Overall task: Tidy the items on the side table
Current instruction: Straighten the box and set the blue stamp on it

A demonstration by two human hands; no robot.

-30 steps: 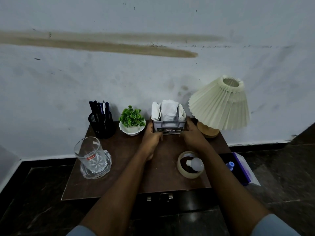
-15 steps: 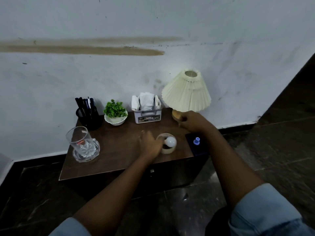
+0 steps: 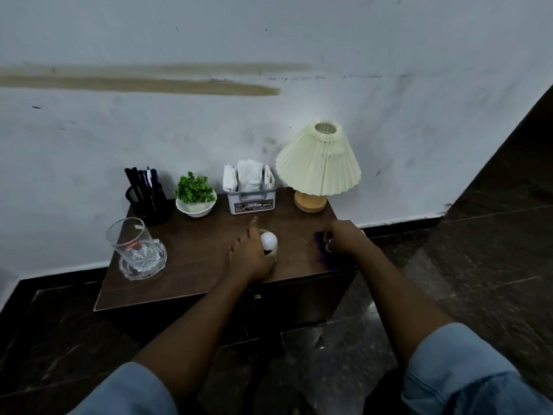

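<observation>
White bulb (image 3: 268, 240) in a pale ring (image 3: 274, 252), perhaps tape, on side table (image 3: 194, 259).

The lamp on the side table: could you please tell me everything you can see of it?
The lamp stands at the back right corner of the side table, near the wall, right of the tissue caddy. Its cream pleated shade, open on top, sits over a short round base that looks like light wood. It seems unlit. Only the table touches it.

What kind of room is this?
Probably a corner of a home or office room: a small wooden side table stands against a scuffed white wall, holding a pleated lamp, a pen holder and a tissue box.
</observation>
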